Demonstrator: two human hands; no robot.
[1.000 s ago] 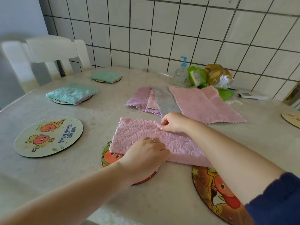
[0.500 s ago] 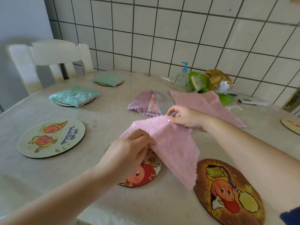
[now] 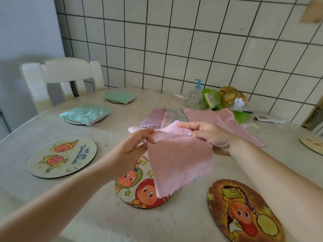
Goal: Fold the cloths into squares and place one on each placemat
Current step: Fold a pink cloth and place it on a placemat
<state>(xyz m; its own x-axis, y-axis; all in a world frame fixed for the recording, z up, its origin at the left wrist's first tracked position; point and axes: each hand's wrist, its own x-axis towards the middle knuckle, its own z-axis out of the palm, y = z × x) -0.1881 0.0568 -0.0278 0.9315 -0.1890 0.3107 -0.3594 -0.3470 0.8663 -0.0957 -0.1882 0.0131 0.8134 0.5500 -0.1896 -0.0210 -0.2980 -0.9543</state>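
Above the table, left hand [image 3: 134,147] and right hand [image 3: 209,137] pinch pink cloth [image 3: 178,161].

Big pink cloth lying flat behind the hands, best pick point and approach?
Pinch the pink cloth's near-right corner, coming in from the right. It lies flat on the table, and that scalloped corner sticks out clear; its left edge butts against the grey cloth.

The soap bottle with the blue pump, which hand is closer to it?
The right hand is nearer. It holds the pink cloth just in front of the soap bottle, slightly right. The left hand grips the cloth's other side, farther left and away.
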